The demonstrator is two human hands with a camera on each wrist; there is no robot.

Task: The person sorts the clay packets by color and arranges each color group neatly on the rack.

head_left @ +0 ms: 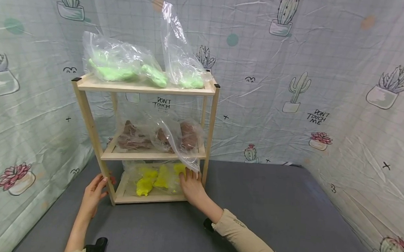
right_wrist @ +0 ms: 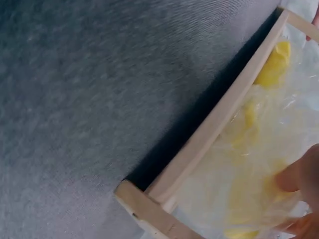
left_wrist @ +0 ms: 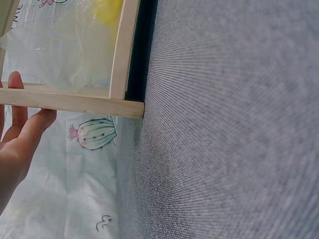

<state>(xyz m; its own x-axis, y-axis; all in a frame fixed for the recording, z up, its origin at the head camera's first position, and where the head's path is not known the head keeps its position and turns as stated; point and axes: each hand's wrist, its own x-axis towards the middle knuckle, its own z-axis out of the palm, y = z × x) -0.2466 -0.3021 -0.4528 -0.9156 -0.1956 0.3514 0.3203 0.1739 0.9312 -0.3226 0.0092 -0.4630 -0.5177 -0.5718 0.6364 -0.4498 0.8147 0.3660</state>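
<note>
A three-tier wooden shelf (head_left: 153,156) stands on the grey surface. My left hand (head_left: 94,192) grips its left front post (left_wrist: 75,101) low down, the thumb on one side and fingers round the other. Lying on the bottom tier is a clear plastic bag (right_wrist: 209,199) holding several bright yellow lumps (head_left: 145,185). At the bag's right end, my right hand (head_left: 194,189) reaches in under the middle tier, its extended fingers touching the plastic. The right wrist view shows the thumb (right_wrist: 291,177) against the bag, apart from the other fingers, which are partly cut off.
Clear bags with brown lumps (head_left: 189,136) fill the middle tier, and a loose bag end (head_left: 190,163) hangs over its front edge. Bags with pale green lumps (head_left: 113,72) lie on top. A cactus-print sheet (head_left: 251,86) surrounds the dark grey surface (head_left: 269,204).
</note>
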